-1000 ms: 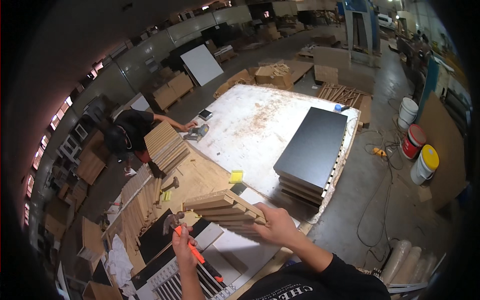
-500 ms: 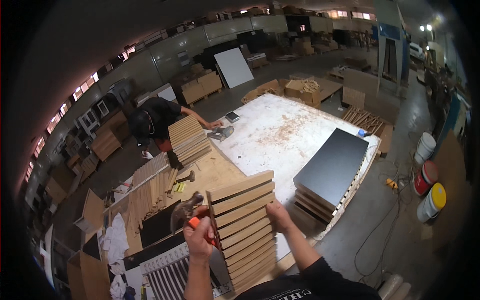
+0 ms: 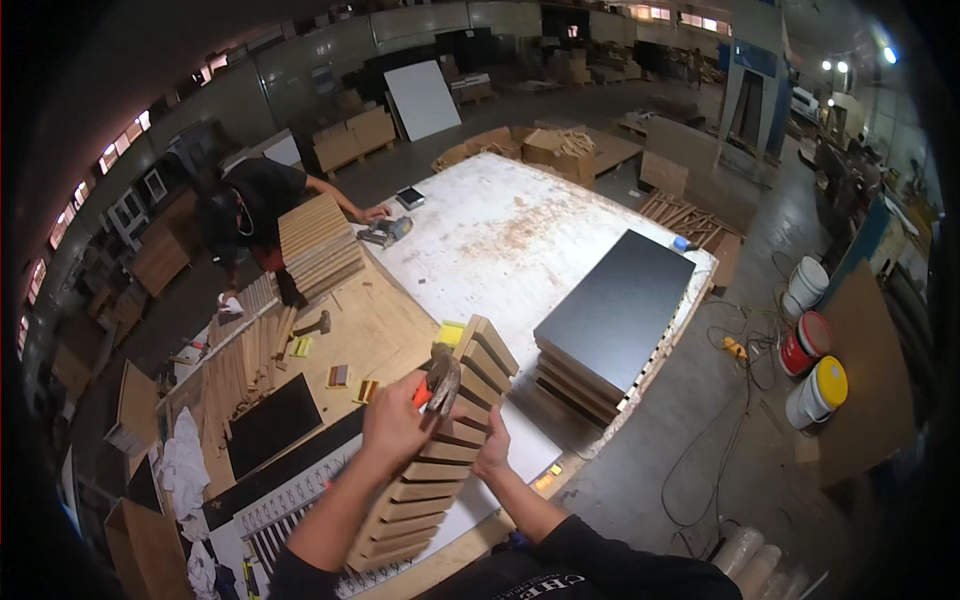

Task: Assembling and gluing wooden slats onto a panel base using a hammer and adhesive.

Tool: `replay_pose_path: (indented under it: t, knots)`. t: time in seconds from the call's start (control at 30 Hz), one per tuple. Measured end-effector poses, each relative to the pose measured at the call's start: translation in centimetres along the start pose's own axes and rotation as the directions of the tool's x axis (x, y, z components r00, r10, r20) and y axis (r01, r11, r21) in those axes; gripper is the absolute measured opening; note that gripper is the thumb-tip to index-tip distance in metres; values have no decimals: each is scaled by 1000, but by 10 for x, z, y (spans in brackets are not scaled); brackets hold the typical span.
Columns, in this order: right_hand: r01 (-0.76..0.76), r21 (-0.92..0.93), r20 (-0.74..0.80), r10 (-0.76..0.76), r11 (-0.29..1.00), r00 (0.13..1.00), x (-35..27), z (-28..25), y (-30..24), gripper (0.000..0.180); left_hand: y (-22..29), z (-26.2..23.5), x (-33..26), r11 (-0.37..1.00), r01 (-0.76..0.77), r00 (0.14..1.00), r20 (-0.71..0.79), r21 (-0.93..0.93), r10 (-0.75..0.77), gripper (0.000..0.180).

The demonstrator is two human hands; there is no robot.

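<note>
A slatted wooden panel (image 3: 425,490) is held up in front of me, tilted and turned partly edge-on, with gaps between its slats. My right hand (image 3: 492,448) grips its right edge, fingers reaching in among the slats. In my left hand (image 3: 397,425) is a claw hammer (image 3: 443,378), wrapped at its orange handle, the metal head close to the panel's upper part. The left fingers are partly hidden, so I cannot tell whether they also touch the panel. Below lies a black-and-white slotted frame (image 3: 275,520) on the bench.
A stack of dark-topped boards (image 3: 620,310) stands on the white worktable (image 3: 470,230). Across the bench, a person (image 3: 240,215) works by a pile of slatted panels (image 3: 318,245); a nail gun (image 3: 385,231) lies nearby. Another hammer (image 3: 315,324) and loose wooden strips (image 3: 240,360) are to the left.
The panel has turned from facing me to nearly edge-on and tipped over. My left hand brought the hammer across to the panel's front. The whole view has swung to the right.
</note>
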State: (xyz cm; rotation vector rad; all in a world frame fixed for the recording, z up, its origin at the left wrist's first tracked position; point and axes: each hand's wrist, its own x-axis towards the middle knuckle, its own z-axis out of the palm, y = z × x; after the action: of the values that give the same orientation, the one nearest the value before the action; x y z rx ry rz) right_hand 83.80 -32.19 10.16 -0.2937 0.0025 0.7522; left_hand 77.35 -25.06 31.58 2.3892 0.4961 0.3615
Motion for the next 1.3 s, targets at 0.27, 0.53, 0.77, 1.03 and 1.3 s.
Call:
replay_pose_path:
  t: [0.27,0.53,0.77,1.03,1.3]
  knots:
    - [-332,-366,-4,355,869,935,-31,-33,-14,70,14,-7,21,857,-363,925,251,366,285,33]
    - [-144,-203,-121,121,968,985,-63,-55,-8,54,15,39,31,736,-619,737,529,275,422,17]
    - [-462,-646,-235,418,608,878,-119,-51,-50,39,-30,85,35,694,-651,664,674,308,323,14]
    - [317,-933,355,-311,-167,881,-116,-1,-119,77,-44,73,20,865,-493,812,407,91,419,39]
    - [196,-969,186,-84,148,979,-73,0,-86,50,-36,28,-47,863,399,913,219,-312,-343,23]
